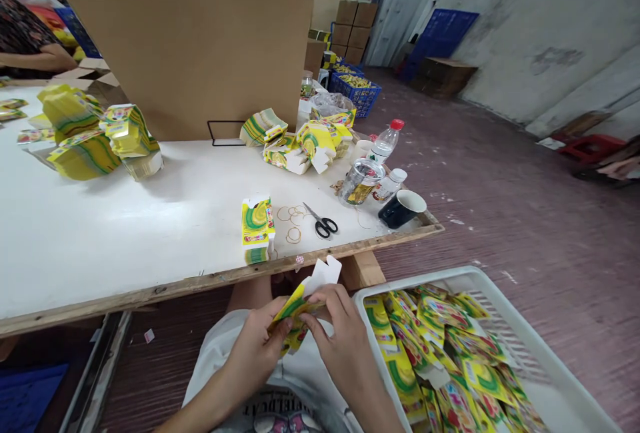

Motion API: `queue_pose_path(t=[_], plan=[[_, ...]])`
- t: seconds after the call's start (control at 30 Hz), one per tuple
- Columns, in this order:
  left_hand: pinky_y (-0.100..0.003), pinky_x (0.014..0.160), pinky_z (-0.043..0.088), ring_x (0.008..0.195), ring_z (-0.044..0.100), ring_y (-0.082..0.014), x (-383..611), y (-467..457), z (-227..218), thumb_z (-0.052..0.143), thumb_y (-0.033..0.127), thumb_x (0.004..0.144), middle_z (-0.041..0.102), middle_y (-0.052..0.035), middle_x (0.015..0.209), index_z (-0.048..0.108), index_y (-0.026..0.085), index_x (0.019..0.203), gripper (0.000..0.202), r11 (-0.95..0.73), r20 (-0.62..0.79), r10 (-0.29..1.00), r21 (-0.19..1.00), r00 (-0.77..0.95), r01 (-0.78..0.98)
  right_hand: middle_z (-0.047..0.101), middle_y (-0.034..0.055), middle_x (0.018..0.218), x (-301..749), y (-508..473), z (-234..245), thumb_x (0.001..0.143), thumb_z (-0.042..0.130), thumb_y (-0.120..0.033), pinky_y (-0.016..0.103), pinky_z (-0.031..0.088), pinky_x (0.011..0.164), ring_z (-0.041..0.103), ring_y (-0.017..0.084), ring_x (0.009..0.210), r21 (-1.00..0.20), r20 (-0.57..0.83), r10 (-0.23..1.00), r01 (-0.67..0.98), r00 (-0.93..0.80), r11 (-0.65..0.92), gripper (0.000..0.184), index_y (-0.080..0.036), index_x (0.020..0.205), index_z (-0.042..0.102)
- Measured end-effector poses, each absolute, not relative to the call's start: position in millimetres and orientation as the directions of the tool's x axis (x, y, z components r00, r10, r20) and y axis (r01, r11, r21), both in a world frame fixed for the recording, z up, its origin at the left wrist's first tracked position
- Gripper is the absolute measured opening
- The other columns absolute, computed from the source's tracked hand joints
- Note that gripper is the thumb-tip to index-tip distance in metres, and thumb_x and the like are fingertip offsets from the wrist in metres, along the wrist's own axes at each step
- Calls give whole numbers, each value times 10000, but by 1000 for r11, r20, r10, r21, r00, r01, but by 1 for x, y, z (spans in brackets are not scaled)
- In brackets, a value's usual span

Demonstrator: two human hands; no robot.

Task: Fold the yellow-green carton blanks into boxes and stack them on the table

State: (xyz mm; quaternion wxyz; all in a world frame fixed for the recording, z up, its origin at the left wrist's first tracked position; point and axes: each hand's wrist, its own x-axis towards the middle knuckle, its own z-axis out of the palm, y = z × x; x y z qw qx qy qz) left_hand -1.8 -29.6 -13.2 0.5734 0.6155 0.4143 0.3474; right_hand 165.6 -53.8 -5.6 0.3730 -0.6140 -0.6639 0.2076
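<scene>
Yellow-green printed cardboard carton (291, 306) above the person's lap (215, 343), long axis slanting up-right, white flaps (323, 275) farthest out. Left hand (257, 340) pinches its lower-left side; right hand (341, 332), nearer the flaps, grips its right edge.

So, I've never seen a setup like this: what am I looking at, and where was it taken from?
There's no machine here, just a person's bare left hand and right hand. The single picture comes from a camera worn on that person's head, looking forward and down. Both hands hold a yellow carton with white flaps sticking out. Ahead, on the white table, lie a stack of cartons, rubber bands and scissors, with a clear jar and a dark mug nearby. The white basket at right holds many yellow packs. Another person's arm shows at far left.
</scene>
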Motion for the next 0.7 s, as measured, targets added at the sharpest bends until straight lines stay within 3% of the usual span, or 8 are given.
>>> queue_pose_path(t=[0.13,0.23,0.3,0.4,0.47,0.53,0.6,0.7], plan=[[-282,742,520,779,632,-197,-2,-29,-12,570,347,945,720,-51,861,737,168,1056,269,36,-75,896,995,438,96,674,37,927,171,-49,1,864,613,-139,306,532,697,651,209,823,-768,169,985,622,-32,152,98,-233,891,608],[-280,718,526,771,641,-194,-4,-25,-14,637,475,901,724,-54,858,749,161,1031,358,184,-153,833,983,532,-6,673,2,802,172,-48,1,829,625,-138,274,490,592,614,175,667,-796,78,997,600,-19,74,108,-234,797,589],[-298,701,543,738,672,-198,-6,-23,-17,673,565,849,741,-56,826,761,171,989,427,414,-260,740,903,621,-115,670,-5,772,172,-50,1,814,618,-127,262,472,566,591,163,626,-820,35,999,572,2,28,122,-233,763,584],[-340,691,569,671,711,-207,-6,-21,-20,707,614,797,758,-53,748,774,190,888,438,712,-400,592,666,700,-222,654,-5,768,170,-53,2,821,614,-134,255,461,583,581,159,644,-840,29,999,542,17,15,116,-226,756,590],[-336,677,571,635,713,-202,-3,-22,-20,761,592,755,758,-54,709,768,180,825,419,771,-444,563,587,697,-248,622,-8,743,170,-56,2,865,610,-185,254,447,586,566,156,648,-847,69,998,529,11,53,131,-221,743,580],[-306,663,564,613,700,-182,1,-22,-20,826,563,693,758,-61,703,758,155,797,426,758,-453,594,592,665,-273,582,-14,712,169,-58,1,918,583,-241,252,436,583,545,150,636,-856,146,989,503,17,118,188,-220,731,567],[-270,651,548,591,674,-151,6,-22,-21,853,557,658,752,-56,700,748,138,800,455,713,-440,654,630,615,-307,602,4,795,167,-60,-2,930,581,-264,254,447,597,552,154,669,-862,244,962,482,118,159,77,-215,885,619],[-220,624,511,603,649,-126,12,-22,-25,834,562,688,748,-31,717,732,137,862,471,623,-409,751,698,518,-353,653,74,1066,160,-62,-9,898,627,-285,262,483,634,601,177,786,-881,274,924,455,269,129,380,-206,1266,572]])
